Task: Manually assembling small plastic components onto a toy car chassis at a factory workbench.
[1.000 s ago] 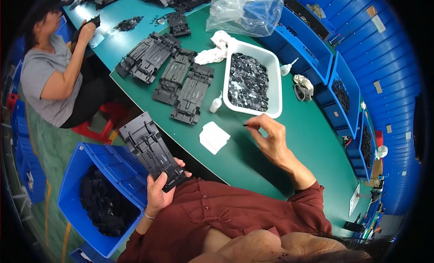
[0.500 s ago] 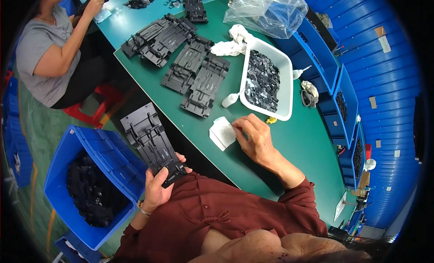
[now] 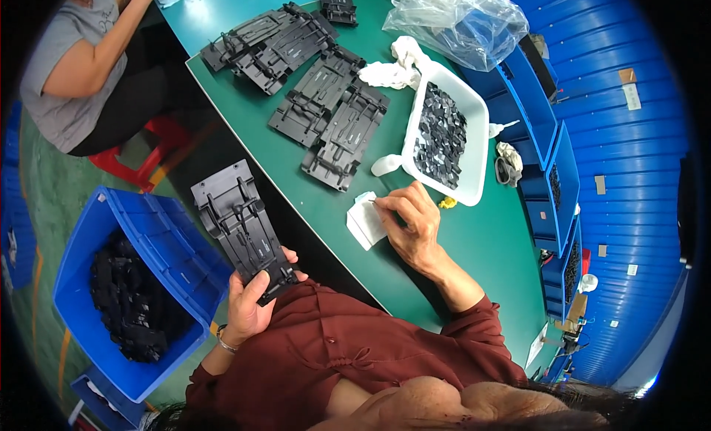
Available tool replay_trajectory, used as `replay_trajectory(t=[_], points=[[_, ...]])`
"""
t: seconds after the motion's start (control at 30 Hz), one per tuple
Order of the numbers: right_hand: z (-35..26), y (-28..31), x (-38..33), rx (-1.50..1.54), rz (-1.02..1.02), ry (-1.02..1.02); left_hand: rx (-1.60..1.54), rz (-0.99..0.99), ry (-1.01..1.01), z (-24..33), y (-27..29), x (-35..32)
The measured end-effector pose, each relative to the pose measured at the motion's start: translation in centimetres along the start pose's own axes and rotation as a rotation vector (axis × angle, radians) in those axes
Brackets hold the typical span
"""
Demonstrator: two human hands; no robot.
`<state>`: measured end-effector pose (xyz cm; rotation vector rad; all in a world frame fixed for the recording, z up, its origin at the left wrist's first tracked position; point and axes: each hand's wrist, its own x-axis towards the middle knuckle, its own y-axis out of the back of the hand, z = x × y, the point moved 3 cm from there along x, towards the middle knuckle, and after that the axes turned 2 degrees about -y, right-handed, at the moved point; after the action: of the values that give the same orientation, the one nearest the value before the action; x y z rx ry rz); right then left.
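Observation:
My left hand (image 3: 250,306) is closed around the near end of a black plastic toy-car chassis (image 3: 243,225), held tilted off the table's left edge. My right hand (image 3: 416,227) has its thumb and forefinger pinched together at the edge of a folded white pad (image 3: 364,226). What the pinch holds, if anything, is too small to tell. Several similar black chassis (image 3: 348,138) lie side by side beyond the pad. A white squeeze bottle (image 3: 386,164) stands close to the right hand, beside a white tub (image 3: 480,138) of small black pieces (image 3: 441,138).
At my left, a blue bin (image 3: 159,246) holds black parts. Blue bins (image 3: 544,201) line the green table's (image 3: 474,253) right side. A clear plastic bag (image 3: 455,24) and white cloth (image 3: 396,68) lie at the back. A co-worker in grey (image 3: 78,75) sits at far left.
The whole view has shifted slightly. My right fingertips have come to the pad's upper edge. My left hand keeps its hold on the chassis.

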<state>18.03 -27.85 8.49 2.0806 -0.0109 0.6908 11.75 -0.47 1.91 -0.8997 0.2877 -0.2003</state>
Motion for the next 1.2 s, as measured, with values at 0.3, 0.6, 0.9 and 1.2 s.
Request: replay_trajectory(t=[0.3, 0.6, 0.9, 1.2], points=[[0.45, -0.47, -0.06, 0.046, -0.034, -0.085, 0.051, 0.005, 0.029, -0.32, 0.35, 0.14], [0.54, -0.68, 0.13, 0.058, -0.041, -0.099, 0.061, 0.023, 0.029, -0.38, 0.57, 0.26], [0.39, -0.43, 0.25, 0.059, -0.072, -0.106, -0.004, 0.051, 0.013, -0.44, 0.57, 0.29], [0.1, -0.63, 0.38, 0.035, -0.072, -0.073, -0.012, 0.061, 0.01, -0.41, 0.76, 0.15]])
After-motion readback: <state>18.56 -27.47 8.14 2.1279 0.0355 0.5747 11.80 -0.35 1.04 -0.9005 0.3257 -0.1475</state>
